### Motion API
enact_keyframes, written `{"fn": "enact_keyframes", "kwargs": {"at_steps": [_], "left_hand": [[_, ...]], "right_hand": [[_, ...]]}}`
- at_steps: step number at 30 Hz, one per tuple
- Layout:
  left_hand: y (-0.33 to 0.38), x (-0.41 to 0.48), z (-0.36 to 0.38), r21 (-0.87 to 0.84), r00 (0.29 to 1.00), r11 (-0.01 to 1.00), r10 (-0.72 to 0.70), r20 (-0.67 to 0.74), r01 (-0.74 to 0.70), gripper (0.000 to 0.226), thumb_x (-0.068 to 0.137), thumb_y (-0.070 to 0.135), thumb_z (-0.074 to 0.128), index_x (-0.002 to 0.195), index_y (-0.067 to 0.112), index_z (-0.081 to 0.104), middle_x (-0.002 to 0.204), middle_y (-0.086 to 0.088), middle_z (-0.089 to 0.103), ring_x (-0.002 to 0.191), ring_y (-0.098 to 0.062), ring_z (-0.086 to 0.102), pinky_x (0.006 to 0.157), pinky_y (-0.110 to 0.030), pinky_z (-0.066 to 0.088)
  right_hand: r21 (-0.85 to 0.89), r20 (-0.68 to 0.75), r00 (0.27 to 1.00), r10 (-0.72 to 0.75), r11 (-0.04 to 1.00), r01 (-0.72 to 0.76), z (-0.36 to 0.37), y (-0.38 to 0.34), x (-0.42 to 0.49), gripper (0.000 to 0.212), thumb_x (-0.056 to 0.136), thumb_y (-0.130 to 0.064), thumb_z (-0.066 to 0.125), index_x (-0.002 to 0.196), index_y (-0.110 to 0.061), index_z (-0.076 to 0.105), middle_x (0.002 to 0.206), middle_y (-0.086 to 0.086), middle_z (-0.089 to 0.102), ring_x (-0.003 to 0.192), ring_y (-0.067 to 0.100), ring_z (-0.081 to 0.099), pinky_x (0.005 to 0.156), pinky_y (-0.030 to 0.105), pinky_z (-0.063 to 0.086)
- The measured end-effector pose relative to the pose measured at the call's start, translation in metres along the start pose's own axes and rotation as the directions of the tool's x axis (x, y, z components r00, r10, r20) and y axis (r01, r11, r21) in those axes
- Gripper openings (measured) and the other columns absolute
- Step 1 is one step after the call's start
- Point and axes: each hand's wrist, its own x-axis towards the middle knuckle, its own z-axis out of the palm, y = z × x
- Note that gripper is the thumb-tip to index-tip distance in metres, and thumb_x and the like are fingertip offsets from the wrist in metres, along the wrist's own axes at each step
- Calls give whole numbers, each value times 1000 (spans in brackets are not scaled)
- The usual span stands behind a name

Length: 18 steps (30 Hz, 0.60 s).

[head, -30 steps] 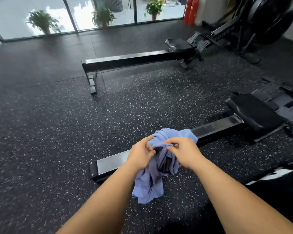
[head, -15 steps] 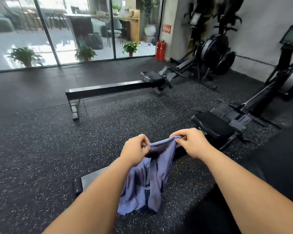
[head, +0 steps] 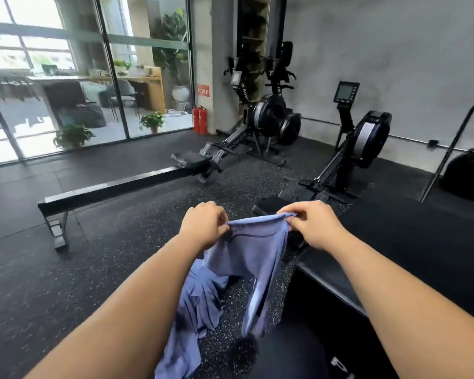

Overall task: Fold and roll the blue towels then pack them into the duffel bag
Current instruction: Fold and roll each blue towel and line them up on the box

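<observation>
One blue towel [head: 246, 258], held in the air by its top hem, which runs nearly taut between two grips. The remainder hangs bunched and twisted between the forearms, its lower end close to the speckled rubber floor [head: 107, 269]; contact there cannot be told. Left grip [head: 203, 228]: fingers curled, clamped on the hem's left end. Right grip [head: 312, 225]: thumb and fingers pinched on the hem's right corner. Surroundings: two rowing machines, one with a long rail [head: 115, 187] to the left and one [head: 361, 149] just beyond the hands; a black platform [head: 340, 277] at the right. Duffel bag: not identified; a dark item with white lettering [head: 340, 363] at the lower edge may be it, undetermined. Stage, as judged: opening the towel flat, folding not yet begun. Hazards, as judged: the twisted hanging cloth would give a skewed fold unless shaken out; an edge-only pinch may slip during a shake; the trailing end may drag on the floor or snag the nearer rower.
</observation>
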Motion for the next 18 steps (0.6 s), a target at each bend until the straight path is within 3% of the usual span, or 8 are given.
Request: {"fn": "enact_keyframes", "kwargs": {"at_steps": [3, 8, 13, 18], "left_hand": [[32, 16, -12, -119, 1000, 993, 17, 6, -17, 9, 85, 34, 75, 93, 32, 72, 97, 9, 74, 97, -22, 69, 87, -38, 54], [91, 47, -21, -163, 992, 978, 127, -13, -127, 14, 78, 25, 71, 81, 37, 63, 81, 15, 69, 87, -19, 69, 78, -34, 55], [150, 73, -12, -164, 970, 957, 232, -73, -241, 8, 89, 34, 75, 97, 32, 75, 94, 11, 76, 93, -17, 70, 83, -36, 55], [214, 91, 7, -165, 953, 941, 280, -116, -296, 9, 95, 39, 71, 98, 32, 76, 106, 2, 64, 100, -26, 66, 87, -42, 53]], "right_hand": [[63, -58, 998, 17, 998, -13, -31, 13, -12, 46, 89, 0, 64, 85, -43, 79, 79, -14, 77, 73, 2, 70, 73, 19, 53], [165, -157, 980, 121, 982, -94, -88, 50, -33, 44, 93, -3, 62, 88, -42, 81, 84, -5, 79, 84, 27, 76, 84, 49, 62], [233, -265, 937, 226, 958, -165, -135, 93, -61, 37, 94, -6, 62, 94, -37, 82, 89, -4, 80, 94, 32, 75, 85, 57, 61], [259, -349, 883, 314, 938, -231, -169, 124, -87, 37, 92, -7, 57, 93, -35, 81, 88, -2, 79, 91, 32, 75, 83, 56, 63]]}}
